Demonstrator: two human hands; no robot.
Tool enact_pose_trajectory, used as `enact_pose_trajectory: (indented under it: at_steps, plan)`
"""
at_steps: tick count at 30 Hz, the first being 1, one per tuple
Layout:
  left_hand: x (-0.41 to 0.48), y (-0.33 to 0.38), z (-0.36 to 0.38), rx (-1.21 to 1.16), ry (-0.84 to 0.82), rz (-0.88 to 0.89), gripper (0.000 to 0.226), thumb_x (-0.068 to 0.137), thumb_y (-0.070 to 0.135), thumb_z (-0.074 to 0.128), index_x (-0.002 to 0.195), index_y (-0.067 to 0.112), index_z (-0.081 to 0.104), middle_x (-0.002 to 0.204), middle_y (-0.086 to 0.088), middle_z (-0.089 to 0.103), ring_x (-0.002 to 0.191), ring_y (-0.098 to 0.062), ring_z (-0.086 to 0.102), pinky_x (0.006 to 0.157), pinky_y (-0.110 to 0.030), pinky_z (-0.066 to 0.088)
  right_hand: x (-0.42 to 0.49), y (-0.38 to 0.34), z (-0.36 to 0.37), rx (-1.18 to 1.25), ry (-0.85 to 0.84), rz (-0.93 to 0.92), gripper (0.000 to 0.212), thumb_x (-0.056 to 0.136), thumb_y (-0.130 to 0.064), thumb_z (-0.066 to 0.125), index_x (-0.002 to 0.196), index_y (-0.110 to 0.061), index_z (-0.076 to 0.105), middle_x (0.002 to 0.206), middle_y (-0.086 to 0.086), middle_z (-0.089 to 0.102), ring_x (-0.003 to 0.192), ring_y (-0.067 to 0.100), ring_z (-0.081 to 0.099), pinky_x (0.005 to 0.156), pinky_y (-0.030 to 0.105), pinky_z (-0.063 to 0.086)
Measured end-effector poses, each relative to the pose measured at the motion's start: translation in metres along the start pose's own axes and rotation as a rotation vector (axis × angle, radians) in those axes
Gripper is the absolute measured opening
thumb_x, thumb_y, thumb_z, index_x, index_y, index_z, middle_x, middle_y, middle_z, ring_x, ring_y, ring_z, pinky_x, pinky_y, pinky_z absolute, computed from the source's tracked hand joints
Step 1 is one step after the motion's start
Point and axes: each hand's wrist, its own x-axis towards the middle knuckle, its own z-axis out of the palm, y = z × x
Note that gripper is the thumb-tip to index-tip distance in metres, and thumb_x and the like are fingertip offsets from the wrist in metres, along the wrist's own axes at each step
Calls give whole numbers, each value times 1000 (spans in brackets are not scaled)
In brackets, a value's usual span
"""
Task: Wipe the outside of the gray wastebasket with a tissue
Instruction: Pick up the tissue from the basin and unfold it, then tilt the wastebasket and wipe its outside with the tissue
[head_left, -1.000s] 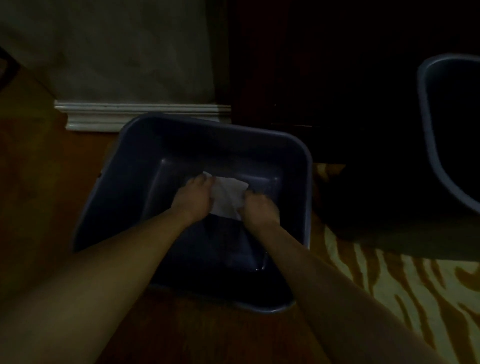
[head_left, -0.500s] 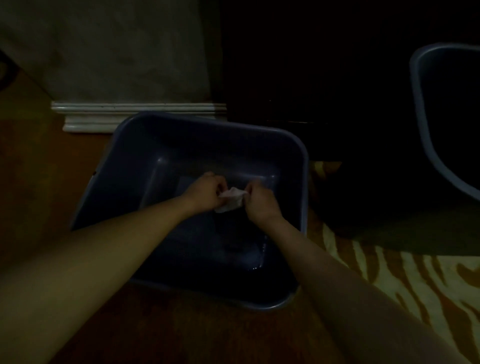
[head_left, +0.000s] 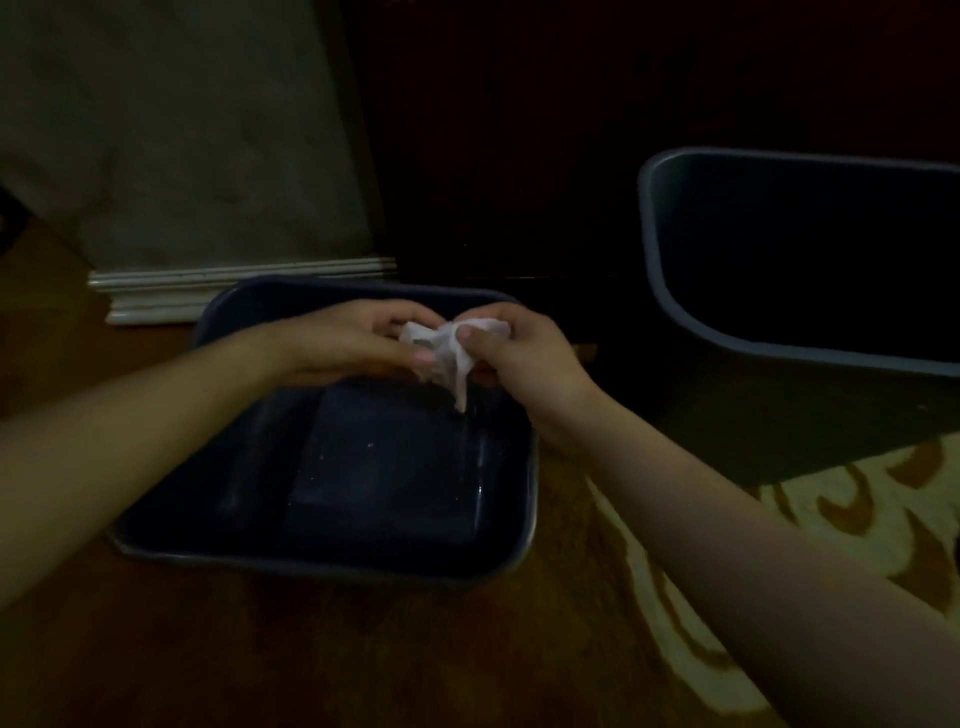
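— Dim room, wooden floor, a patterned rug off to the right. What's different from a second ago?

— Both hands were down in the basin, pressing the tissue flat on its bottom. Now they've lifted above it. The left hand and right hand each pinch an end of the tissue — bunched, hanging to a limp point between them.

— Wet, then?

— Looks it. There's a glint low in the basin that I take for shallow water, though it's too dark to be sure. I'd judge this as wringing before any wiping starts.

— And the gray wastebasket?

— Standing on the floor to the right, well apart from the hands, untouched. Its inside is black shadow; I can't tell whether anything's in it.

— So the outside hasn't been wiped?

— Not yet, from how things lie.
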Motion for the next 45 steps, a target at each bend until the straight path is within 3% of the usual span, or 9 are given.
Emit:
enact_pose_trajectory:
  at_steps: [7,11,17,23,27,31,33,39,45]
  plan:
    - [-16,90,37,85,10,183,22,78,24,59,96,21,69,89,-3,74,90,-16,70,73,-22,56,-65,-79,-72,-312,152,-186,25,90,-25,54,114,-26,58,99,-9,58,88,5,60,72,24,54]
    - [-1,140,92,240,81,328,14,85,19,57,95,21,67,83,4,74,83,-10,70,66,-18,56,-111,-117,-139,-512,125,-181,13,88,-23,59,99,-25,66,94,-2,68,87,12,66,75,31,55]
    - [44,165,183,763,124,495,11,89,28,55,98,31,60,90,16,61,82,2,60,63,-12,47,-154,-106,-215,-445,347,4,14,91,-22,54,95,-24,67,94,-1,66,84,12,65,61,23,49]
    - [91,151,228,1230,-33,390,34,84,43,56,115,30,56,98,14,53,84,-3,52,60,-16,36,-177,-68,-256,-400,587,68,23,89,-18,58,112,-16,62,87,-4,64,79,6,62,55,15,50]
    - [101,136,242,1230,64,441,21,85,34,57,106,29,59,81,16,51,76,-3,54,55,-18,38,-186,-47,-271,-345,665,164,31,88,-22,61,116,-8,60,86,-1,65,75,7,62,47,11,48]
    - [102,136,243,1244,156,499,17,89,28,53,103,24,61,80,11,53,72,-6,55,56,-22,40,-189,-33,-275,-127,690,255,42,86,-25,64,123,-6,56,106,10,66,95,21,65,84,36,54]
    - [103,139,245,1250,190,517,19,90,28,52,106,21,61,85,7,57,75,-11,57,60,-26,42,-190,-29,-274,-79,704,301,38,88,-27,61,122,-10,57,107,11,66,97,24,64,91,42,52]
    - [106,146,251,1179,280,562,20,92,29,49,101,17,62,85,1,62,76,-16,59,65,-31,46,-189,-24,-271,158,783,287,33,90,-25,58,121,-12,56,92,3,64,87,17,64,66,28,51]
    - [109,157,247,1109,411,618,21,91,27,51,103,15,64,80,5,55,73,-12,51,65,-31,40,-192,-25,-276,233,839,196,32,90,-21,58,121,-15,57,94,0,62,92,18,61,78,34,51]
